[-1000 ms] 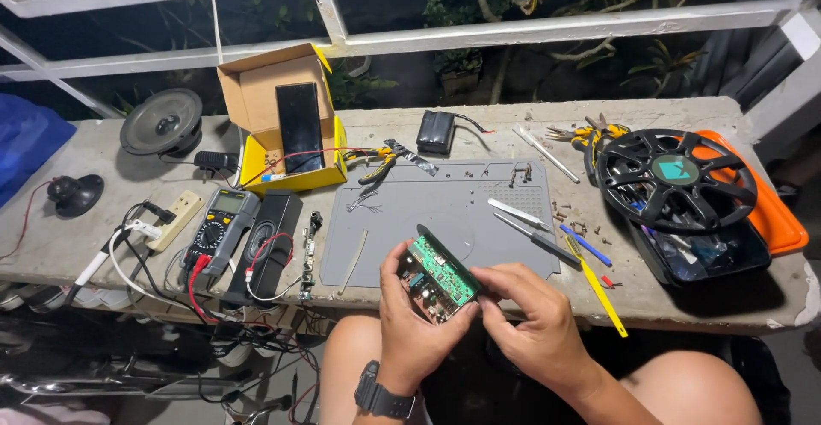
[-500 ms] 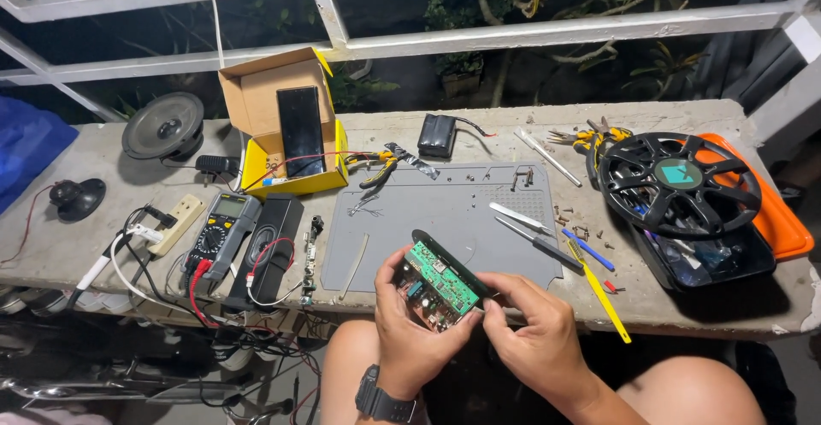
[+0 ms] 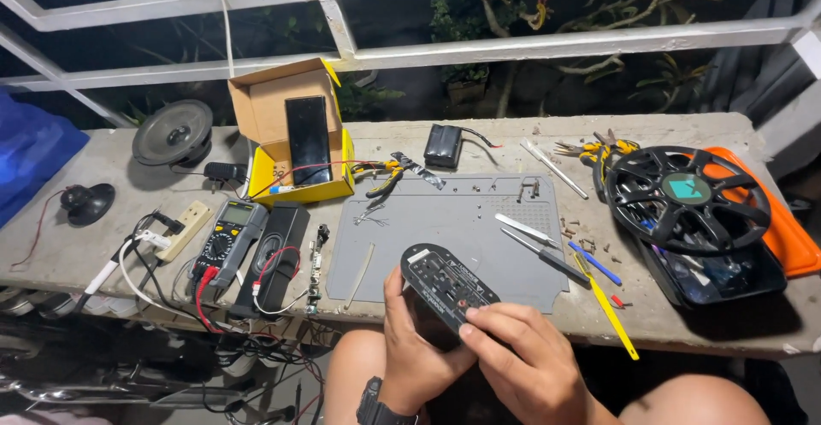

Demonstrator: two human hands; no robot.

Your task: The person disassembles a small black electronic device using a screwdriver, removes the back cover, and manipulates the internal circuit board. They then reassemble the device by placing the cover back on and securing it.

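Observation:
Both my hands hold a small black oblong panel with a circuit board behind it (image 3: 447, 284), just in front of the table's near edge, above my knees. My left hand (image 3: 412, 348), a watch on its wrist, grips it from below and the left. My right hand (image 3: 522, 348) closes over its lower right end, thumb on the black face. The black side faces up towards me. Behind it lies a grey work mat (image 3: 445, 220) with small screws and bits of wire on it.
On the concrete bench: a multimeter (image 3: 227, 233) with red leads, a black speaker bar (image 3: 278, 250), a yellow box (image 3: 295, 147) holding a phone, pliers (image 3: 385, 177), a black battery pack (image 3: 445, 144), tweezers and a screwdriver (image 3: 543, 250), a black fan grille (image 3: 684, 194) on trays, a round speaker (image 3: 171, 132).
The part has been turned over: its green circuit side faced up before, now the black face does. My hands have dropped a little lower, towards me.

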